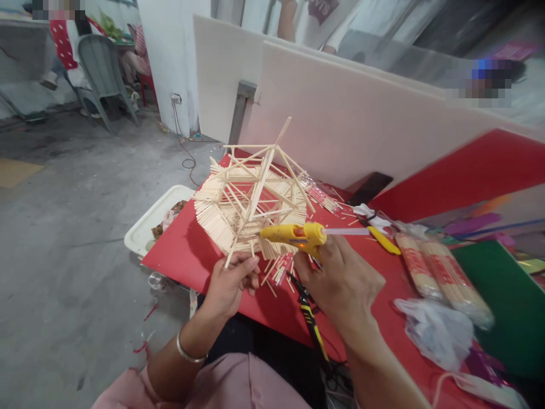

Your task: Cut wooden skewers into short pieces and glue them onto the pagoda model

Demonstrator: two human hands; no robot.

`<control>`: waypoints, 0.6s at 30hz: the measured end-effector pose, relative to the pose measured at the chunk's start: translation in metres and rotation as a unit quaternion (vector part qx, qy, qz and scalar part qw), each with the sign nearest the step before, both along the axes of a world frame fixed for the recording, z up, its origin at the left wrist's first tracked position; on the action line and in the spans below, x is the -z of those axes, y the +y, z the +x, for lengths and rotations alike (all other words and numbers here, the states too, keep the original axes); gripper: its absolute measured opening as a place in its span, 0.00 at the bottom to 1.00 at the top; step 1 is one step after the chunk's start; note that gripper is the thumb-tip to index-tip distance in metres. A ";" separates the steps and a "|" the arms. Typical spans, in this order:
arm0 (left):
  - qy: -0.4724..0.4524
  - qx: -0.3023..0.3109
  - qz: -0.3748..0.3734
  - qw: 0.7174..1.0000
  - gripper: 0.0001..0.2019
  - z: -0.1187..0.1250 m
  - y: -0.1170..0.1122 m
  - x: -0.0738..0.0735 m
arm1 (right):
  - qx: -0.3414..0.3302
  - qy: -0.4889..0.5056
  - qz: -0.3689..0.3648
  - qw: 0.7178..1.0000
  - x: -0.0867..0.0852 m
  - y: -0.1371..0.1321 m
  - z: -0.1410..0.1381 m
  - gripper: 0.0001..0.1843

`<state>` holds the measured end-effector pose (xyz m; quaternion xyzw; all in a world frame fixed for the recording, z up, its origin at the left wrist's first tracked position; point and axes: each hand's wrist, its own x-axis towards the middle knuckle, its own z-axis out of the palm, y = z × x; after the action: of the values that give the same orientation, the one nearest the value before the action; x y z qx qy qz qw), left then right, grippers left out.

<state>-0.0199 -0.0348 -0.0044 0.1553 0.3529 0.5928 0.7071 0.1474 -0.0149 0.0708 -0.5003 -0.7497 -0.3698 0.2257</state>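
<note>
My right hand (340, 272) is wrapped round the handle of a yellow hot glue gun (293, 234). A clear glue stick (347, 231) sticks out of its back, and its nozzle points left at the stick structure. My left hand (236, 278) is closed in a pinch on a thin wooden stick (252, 249), at the near side of the structure. That pale wooden stick structure (259, 196) has an open, pointed frame above a wide fringe of closely laid sticks. Just below the glue gun, pliers (310, 318) with black-and-yellow handles lie by loose sticks (276, 271).
Red board (179, 250) covers the table. On the right lie wrapped stick bundles (447, 272), a yellow cutter (384, 241), a plastic bag (436, 329) and a green board (506, 295). White panels (340, 108) stand behind. A white tub (149, 216) sits left; people are beyond.
</note>
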 end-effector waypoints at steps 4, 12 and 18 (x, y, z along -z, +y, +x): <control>-0.002 0.000 0.000 1.000 0.18 0.000 0.000 -0.001 | 0.003 0.006 -0.004 1.000 0.001 0.000 0.001 0.08; -0.004 -0.001 -0.004 1.000 0.18 0.000 0.000 -0.002 | -0.017 0.002 0.018 1.000 0.001 0.000 0.001 0.08; -0.006 0.002 0.001 1.000 0.17 0.000 0.002 -0.001 | -0.009 -0.004 0.015 1.000 0.002 0.000 0.002 0.09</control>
<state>-0.0199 -0.0330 -0.0030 0.1531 0.3477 0.5923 0.7105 0.1494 -0.0151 0.0692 -0.4883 -0.7498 -0.3809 0.2330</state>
